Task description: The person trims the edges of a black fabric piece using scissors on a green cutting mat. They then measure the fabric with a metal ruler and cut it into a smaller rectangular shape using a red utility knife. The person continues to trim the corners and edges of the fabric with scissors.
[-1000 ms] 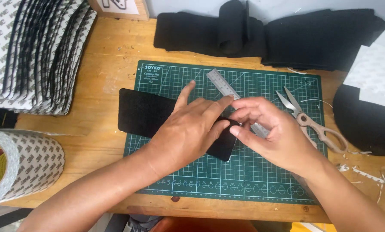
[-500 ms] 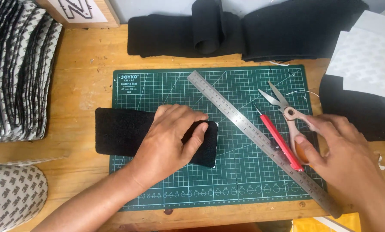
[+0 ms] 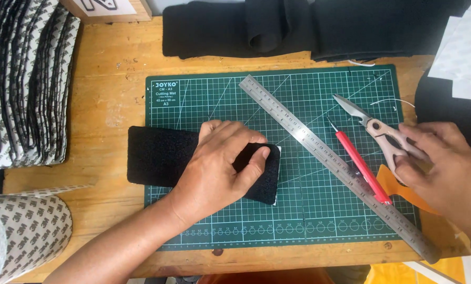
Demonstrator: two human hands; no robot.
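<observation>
My left hand presses flat on a black rectangular fabric piece that lies across the left edge of the green cutting mat. My right hand rests at the mat's right edge, fingers curled around the handles of beige scissors, whose blades point up and left. A long steel ruler lies diagonally on the mat. A red craft knife lies beside the ruler, between it and the scissors.
Black fabric rolls lie along the back of the wooden table. A stack of patterned sheets fills the far left, and a big tape roll sits at the front left. White patterned sheets lie on black fabric at the right.
A second ago both hands were together at the fabric with the knife. The right hand put the red knife down by the ruler and moved right onto the scissors. The left hand stays on the fabric.
</observation>
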